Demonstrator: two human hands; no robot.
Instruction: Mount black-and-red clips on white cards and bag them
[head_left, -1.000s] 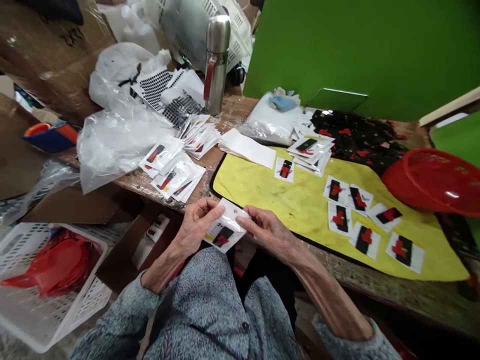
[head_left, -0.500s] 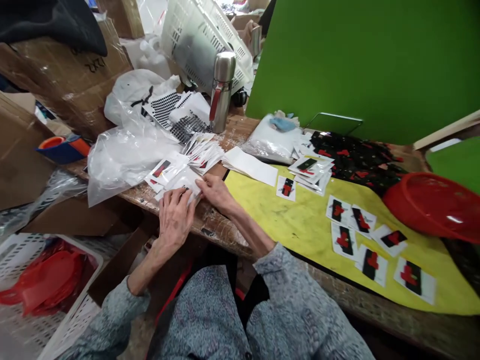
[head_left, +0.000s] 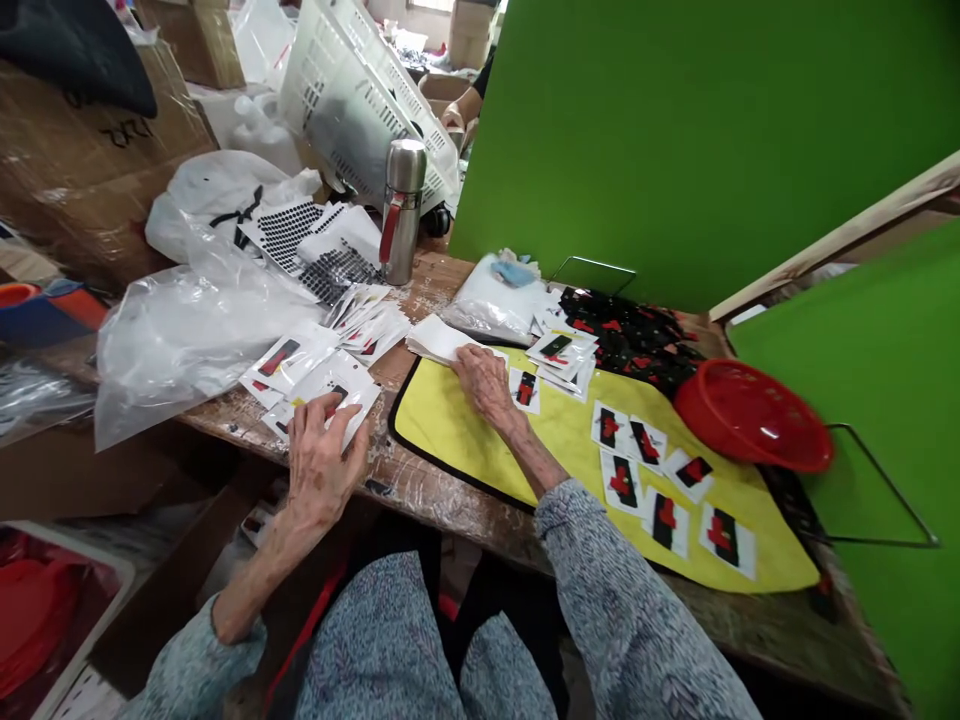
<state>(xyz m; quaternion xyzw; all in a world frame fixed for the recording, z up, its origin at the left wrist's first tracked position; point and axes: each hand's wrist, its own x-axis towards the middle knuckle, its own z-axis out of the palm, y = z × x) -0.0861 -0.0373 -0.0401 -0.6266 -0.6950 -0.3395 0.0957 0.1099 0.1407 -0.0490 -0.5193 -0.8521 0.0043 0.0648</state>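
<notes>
A printed card in a clear sleeve (head_left: 349,392) is clamped by the left grip (head_left: 322,470), with the fingers curled over it above the counter (head_left: 409,482). The right grip (head_left: 484,385) is laid open on a yellow cloth mat (head_left: 442,435), just touching a stack of white paper slips (head_left: 435,340) ahead of it.

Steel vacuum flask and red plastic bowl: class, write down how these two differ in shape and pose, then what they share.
The brushed-steel vacuum flask is tall and narrow, while the red plastic bowl is wide and shallow. The flask stands upright on the wooden workbench; the bowl sits tilted. Both are round, and both show red, the flask on its handle.
</notes>
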